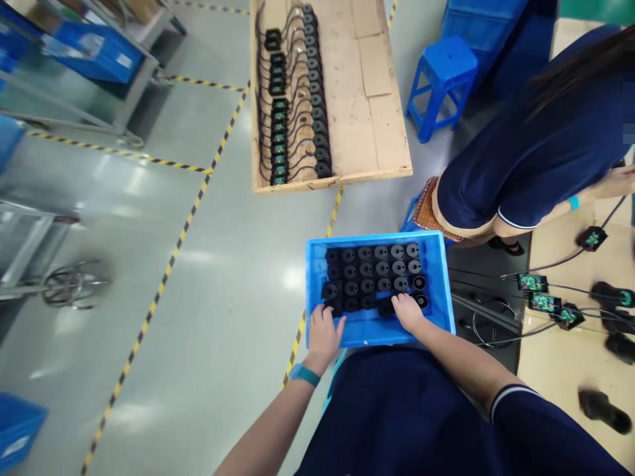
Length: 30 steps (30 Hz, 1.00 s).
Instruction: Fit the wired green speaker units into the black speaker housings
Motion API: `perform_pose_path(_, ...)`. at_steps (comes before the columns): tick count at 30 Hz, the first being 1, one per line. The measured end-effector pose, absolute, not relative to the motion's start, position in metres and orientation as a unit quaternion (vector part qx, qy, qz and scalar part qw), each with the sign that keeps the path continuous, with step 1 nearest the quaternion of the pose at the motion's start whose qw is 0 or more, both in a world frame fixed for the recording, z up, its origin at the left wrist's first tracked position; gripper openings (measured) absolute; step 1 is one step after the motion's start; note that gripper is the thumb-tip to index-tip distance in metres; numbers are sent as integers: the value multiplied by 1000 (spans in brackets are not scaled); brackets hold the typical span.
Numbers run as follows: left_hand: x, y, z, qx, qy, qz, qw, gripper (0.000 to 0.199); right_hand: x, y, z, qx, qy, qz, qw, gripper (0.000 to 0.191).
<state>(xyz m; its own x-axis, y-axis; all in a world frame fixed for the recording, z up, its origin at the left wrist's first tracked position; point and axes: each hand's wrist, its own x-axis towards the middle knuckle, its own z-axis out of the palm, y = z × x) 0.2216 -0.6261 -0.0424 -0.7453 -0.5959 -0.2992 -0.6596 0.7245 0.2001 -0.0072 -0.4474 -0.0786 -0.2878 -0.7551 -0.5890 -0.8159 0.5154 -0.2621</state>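
A blue plastic bin [377,336] in front of my body holds rows of black round parts [367,269], each with a hole in its top. My left hand [325,334] reaches over the bin's near left corner. Its thumb is spread from the fingers, and the fingertips touch a black part [330,289] in the left column. At the near right, my right hand [409,312] has its fingers curled on a tilted black part [385,306]. Two parts beside it, one being a ring-topped part [419,283], show a different, open-looking top.
Ahead stands a wooden tray [367,132] with wired circuit boxes and black round parts. A co-worker [540,145] sits at the right by a workbench [555,390] carrying wired boards. There is a blue stool [441,82] beyond, and a metal cart [124,99] at left.
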Motion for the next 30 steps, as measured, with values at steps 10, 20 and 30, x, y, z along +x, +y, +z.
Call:
perform_pose_path(10,220,-635,-79,-300,929,168,138,15,-10,-414,-78,-448,838,90,298,31)
perform_pose_path(20,209,-641,-79,-258,935,214,115,19,-19,-411,-96,-446,829,53,333,24)
perform_pose_path(30,157,-570,-66,-78,916,345,190,13,-24,-405,-88,-460,812,19,359,19)
